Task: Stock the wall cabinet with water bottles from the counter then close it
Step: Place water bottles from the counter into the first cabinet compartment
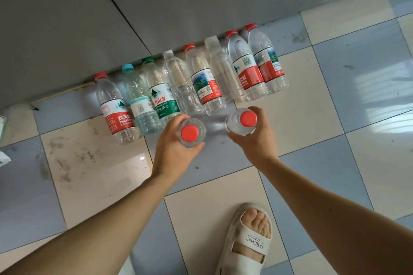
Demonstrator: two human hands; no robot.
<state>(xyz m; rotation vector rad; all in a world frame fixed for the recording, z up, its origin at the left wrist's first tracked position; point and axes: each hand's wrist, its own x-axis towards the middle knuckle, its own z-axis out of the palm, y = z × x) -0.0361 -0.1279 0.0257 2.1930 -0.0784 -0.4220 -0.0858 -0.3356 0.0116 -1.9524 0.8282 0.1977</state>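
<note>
I look straight down at a tiled floor. My left hand [172, 149] grips a clear water bottle with a red cap [190, 133], seen from above. My right hand [252, 140] grips a second red-capped bottle [247, 119] in the same way. Both bottles are upright, about level with each other and a short gap apart. Beyond them a row of several water bottles [201, 78] stands against the base of a grey panel [111, 18], with red, blue, green and clear caps. No cabinet interior is visible.
The floor has beige and blue-grey tiles [335, 107] with dirt marks at the left. My foot in a white sandal [248, 241] stands at the bottom centre. A scrap of white material [4, 157] lies at the left edge.
</note>
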